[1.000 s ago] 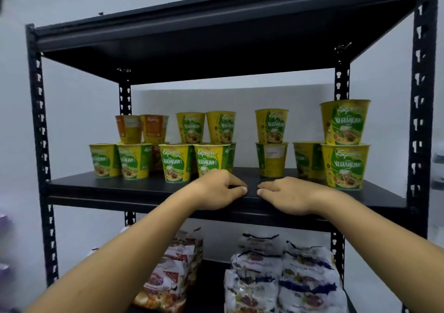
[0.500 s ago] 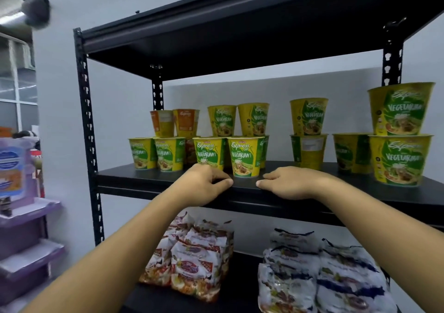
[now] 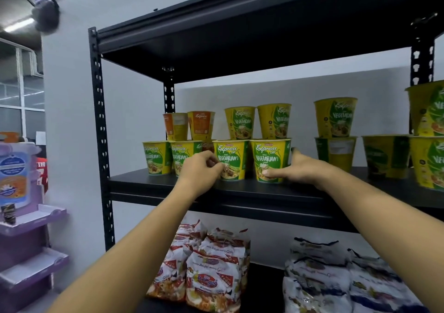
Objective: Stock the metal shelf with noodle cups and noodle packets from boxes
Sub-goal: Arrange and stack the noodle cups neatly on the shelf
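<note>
A purple display stand (image 3: 31, 219) sits at the far left. Beside it rises the black metal shelf (image 3: 240, 202), whose middle board carries noodle cups (image 3: 155, 157) in two layers: mostly yellow and green, with two orange ones at the back left. The left hand (image 3: 199, 172) is at the front row, its fingers curled against the lower left side of the third front cup (image 3: 231, 160); I cannot tell whether it grips it. The right hand (image 3: 295, 171) wraps the fourth front cup (image 3: 271, 160), thumb low on the front, fingers round the right side. Both cups stand upright on the board. On the board below lie red noodle packets (image 3: 211, 279), then white and blue packets (image 3: 336, 286) to their right.
</note>
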A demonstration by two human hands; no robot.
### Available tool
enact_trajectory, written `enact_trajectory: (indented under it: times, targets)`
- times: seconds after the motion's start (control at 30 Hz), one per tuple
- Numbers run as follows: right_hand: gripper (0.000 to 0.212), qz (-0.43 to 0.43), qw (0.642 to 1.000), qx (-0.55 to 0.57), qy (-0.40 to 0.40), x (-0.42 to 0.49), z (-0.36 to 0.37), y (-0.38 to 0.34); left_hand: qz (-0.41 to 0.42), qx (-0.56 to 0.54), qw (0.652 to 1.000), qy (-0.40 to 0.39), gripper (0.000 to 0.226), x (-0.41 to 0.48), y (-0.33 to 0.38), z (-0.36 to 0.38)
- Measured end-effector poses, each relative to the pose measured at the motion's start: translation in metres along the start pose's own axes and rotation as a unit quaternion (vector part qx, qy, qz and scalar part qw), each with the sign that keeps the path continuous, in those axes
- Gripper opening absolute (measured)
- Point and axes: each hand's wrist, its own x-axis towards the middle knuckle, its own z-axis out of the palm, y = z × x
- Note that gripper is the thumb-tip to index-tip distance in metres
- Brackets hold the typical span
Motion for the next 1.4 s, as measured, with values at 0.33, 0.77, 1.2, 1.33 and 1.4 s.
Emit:
enact_trajectory:
  times: [0.33, 0.77, 1.2, 1.33, 1.4]
  targets:
    - [0.094, -0.058, 0.998, 0.015, 0.034, 0.012, 0.009, 0.006, -0.004, -0.067, 0.996, -0.05, 0.104, 0.028, 0.0, 0.007]
    - [0.089, -0.065, 0.996, -0.039, 0.039, 0.013, 0.011, 0.007, 0.029, -0.117, 0.993, 0.008, 0.088, 0.042, 0.004, 0.013]
    - [0.089, -0.105, 0.993, -0.048, 0.028, 0.007, 0.009, 0.008, 0.093, -0.171, 0.978, 0.079, 0.095, 0.075, 0.05, -0.008]
    - [0.092, -0.108, 0.993, -0.045, 0.028, 0.008, 0.008, 0.01, 0.094, -0.211, 0.969, 0.083, 0.094, 0.083, 0.061, -0.006]
    - [0.094, -0.109, 0.993, -0.043, 0.028, 0.01, 0.008, 0.012, 0.091, -0.227, 0.967, 0.079, 0.096, 0.086, 0.067, -0.004]
